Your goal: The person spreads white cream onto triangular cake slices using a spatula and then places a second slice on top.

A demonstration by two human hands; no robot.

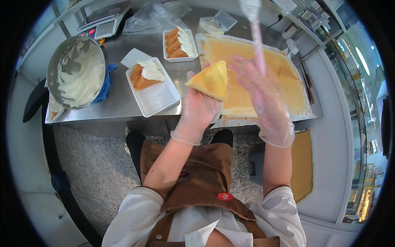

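Note:
My left hand [200, 106], in a clear plastic glove, holds a folded triangular piece of yellow sponge cake [211, 81] above the table. My right hand [267, 98], gloved too and blurred, grips a pink-handled spatula [257, 40] whose white-smeared blade points up and away. Beneath the hands a large sheet of sponge cake [240, 105] lies on white paper. Left of my left hand, a white plastic tray [157, 100] has rolled cake pieces and cream at its far end. A second tray [182, 58] behind it holds several rolls topped with cream.
A metal bowl of white cream [83, 77] leans on a blue cloth [105, 85] at the left. Behind are a digital scale [105, 29], crumpled plastic bags [154, 18] and a small clear container [213, 27]. Knives [308, 85] lie along the right edge.

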